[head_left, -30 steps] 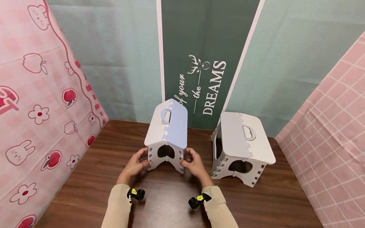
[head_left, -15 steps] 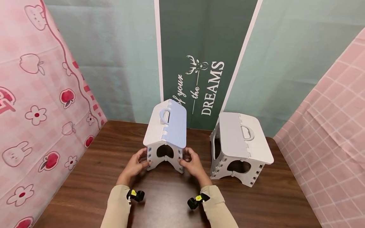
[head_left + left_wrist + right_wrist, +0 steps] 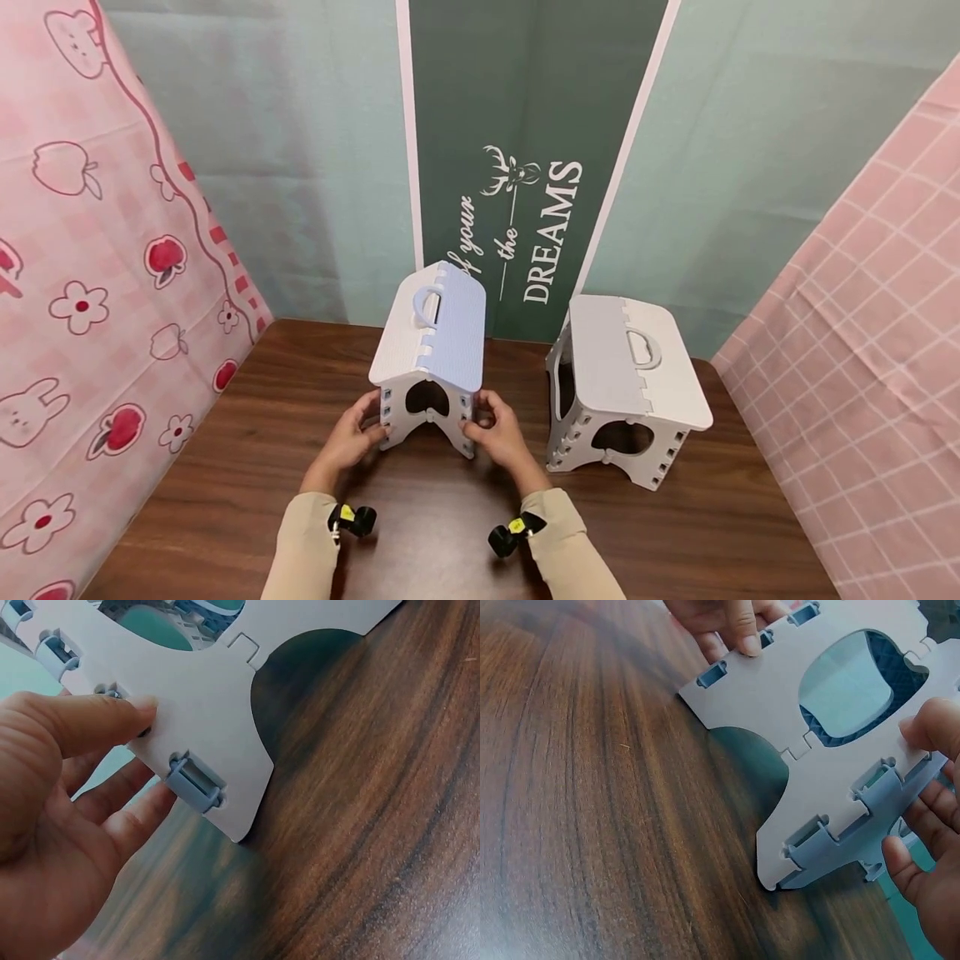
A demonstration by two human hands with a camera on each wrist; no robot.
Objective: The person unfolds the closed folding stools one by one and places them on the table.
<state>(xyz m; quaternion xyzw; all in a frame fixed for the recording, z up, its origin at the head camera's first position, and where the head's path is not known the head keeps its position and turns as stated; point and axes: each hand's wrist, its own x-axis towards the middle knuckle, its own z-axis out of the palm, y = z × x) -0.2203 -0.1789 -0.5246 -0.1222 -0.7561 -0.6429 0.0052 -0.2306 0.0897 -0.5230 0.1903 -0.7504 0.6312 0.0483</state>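
Note:
A folding step stool [image 3: 457, 337] with a half white, half light-blue top stands on the table in the head view. Its top is bent into a roof-like peak along the hinge line, and its carry handle sticks up. My left hand [image 3: 350, 435] grips the left leg panel, thumb on the near end panel in the left wrist view and fingers around the outer side. On the opposite side my right hand [image 3: 501, 435] grips the right leg panel the same way. In the right wrist view the end panel [image 3: 735, 697] is partly folded at its middle joint.
A second folding stool [image 3: 607, 354], grey and white with a flat top, stands unfolded to the right. The wooden table [image 3: 427, 533] meets a green curtain [image 3: 300, 167] behind. Pink patterned cloths hang at left and right.
The head view has shifted slightly, so everything sits a little further left in it. Both hands keep their grip on the blue-and-white stool, which shows no clear change of shape.

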